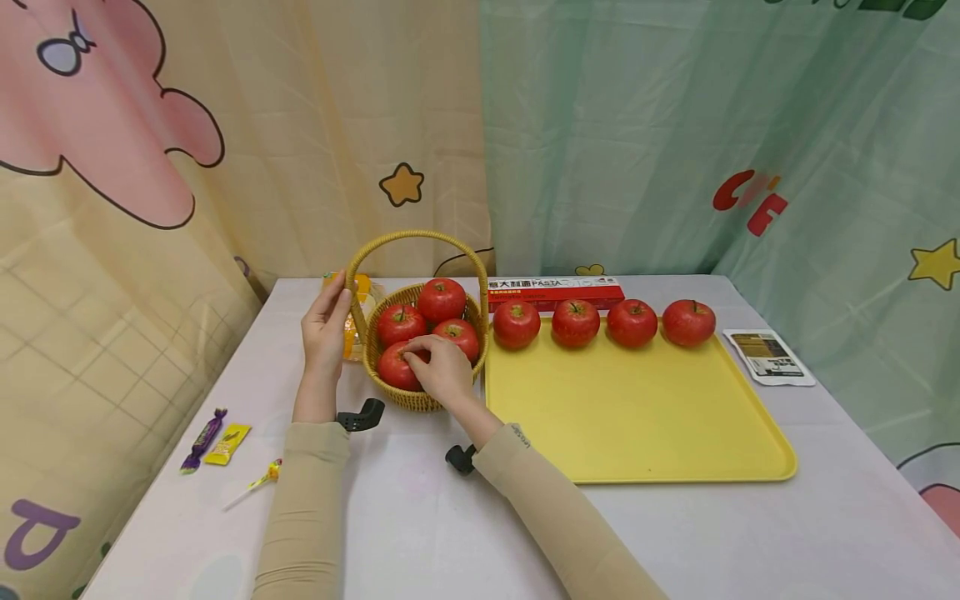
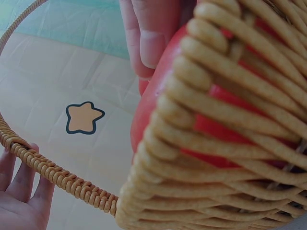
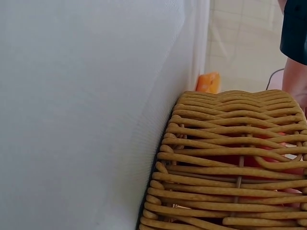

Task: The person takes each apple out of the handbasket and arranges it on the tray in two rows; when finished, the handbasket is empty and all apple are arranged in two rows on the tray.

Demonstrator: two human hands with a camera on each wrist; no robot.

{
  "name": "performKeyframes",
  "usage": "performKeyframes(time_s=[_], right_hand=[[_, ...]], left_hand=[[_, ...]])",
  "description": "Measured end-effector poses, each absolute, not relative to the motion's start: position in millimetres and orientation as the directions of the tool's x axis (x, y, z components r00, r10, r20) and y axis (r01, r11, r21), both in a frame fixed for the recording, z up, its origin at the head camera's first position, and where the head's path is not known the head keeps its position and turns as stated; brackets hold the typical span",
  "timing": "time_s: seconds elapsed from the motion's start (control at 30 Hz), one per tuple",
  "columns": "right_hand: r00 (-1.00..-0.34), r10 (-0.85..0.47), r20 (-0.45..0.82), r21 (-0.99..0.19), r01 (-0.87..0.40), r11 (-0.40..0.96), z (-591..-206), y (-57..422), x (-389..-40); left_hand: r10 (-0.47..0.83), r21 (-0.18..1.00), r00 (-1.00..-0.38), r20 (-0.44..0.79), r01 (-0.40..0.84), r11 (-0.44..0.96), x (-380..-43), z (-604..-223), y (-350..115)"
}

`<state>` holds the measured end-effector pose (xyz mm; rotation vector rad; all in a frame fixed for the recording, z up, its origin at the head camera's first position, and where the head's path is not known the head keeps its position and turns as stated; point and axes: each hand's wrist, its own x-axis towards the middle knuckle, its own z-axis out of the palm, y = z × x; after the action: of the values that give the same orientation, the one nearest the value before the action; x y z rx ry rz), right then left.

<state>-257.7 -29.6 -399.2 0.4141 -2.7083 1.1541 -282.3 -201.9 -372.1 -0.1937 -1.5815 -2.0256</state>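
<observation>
Four red apples [image 1: 442, 300], one wicker basket [image 1: 411, 401].
My left fingers [image 1: 323, 303] hold the handle [image 1: 420, 234], apparently for steadiness; my right fingers [image 1: 431, 343] grip the front apple [image 1: 395, 369].

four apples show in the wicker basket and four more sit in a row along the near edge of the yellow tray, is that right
One thing is off: the row of apples sits along the far edge of the yellow tray, beside the pasta box, as the head view shows. Four apples do show in the wicker basket.
</observation>
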Motion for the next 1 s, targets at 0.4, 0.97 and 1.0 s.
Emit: performKeyframes(time_s=[0.4,0.97,1.0], right_hand=[[-0.930,-0.178,0.321,-0.652,-0.354,0.671,-400.6,-30.5,-255.5],[-0.907,-0.165,0.387,-0.808,-0.420,0.412,-385.5,-6.0,-252.5],[-0.909,-0.173,0.378,-0.821,-0.416,0.391,-381.0,-1.3,-251.7]], left_hand=[[-0.336,0.856,-0.839,0.428,0.496,-0.148,-281.9,-372.0,-201.9],[-0.339,0.841,-0.827,0.448,0.519,-0.155,-284.1,-374.0,-202.2],[-0.339,0.843,-0.828,0.447,0.516,-0.151,-284.1,-373.7,-202.3]])
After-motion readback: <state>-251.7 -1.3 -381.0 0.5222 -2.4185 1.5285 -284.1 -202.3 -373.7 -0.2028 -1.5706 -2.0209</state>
